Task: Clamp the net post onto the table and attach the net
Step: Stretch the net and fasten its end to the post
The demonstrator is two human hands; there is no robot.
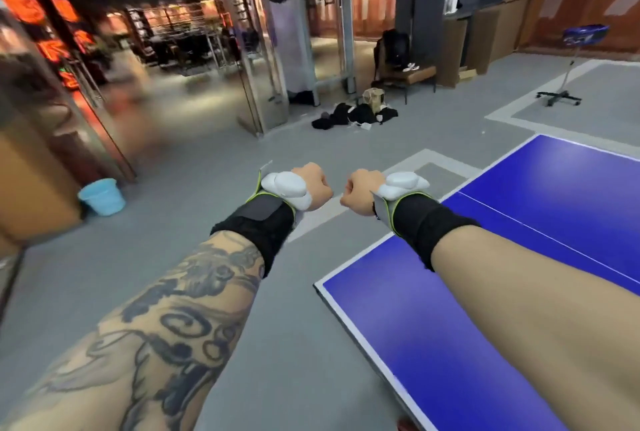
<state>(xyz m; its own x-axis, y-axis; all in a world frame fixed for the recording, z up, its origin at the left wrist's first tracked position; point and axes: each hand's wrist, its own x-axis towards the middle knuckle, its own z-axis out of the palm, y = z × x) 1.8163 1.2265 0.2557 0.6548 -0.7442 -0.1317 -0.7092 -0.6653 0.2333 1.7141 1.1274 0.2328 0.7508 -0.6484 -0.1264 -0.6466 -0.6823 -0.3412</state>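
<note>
Both my arms are stretched forward over the grey floor. My left hand [313, 184] and my right hand [360, 190] are each curled into a fist, side by side with a small gap between them, and hold nothing. Each wrist carries a black band with a white device. The blue table-tennis table [519, 257] with white edge lines lies at the lower right, partly under my right forearm. No net post and no net are in view.
A light-blue bucket [103, 195] stands on the floor at the left. Dark bags and clothes [356, 114] lie on the floor ahead. A wheeled stand [559, 96] with a blue basket is at the far right. Glass doors and a chair are behind.
</note>
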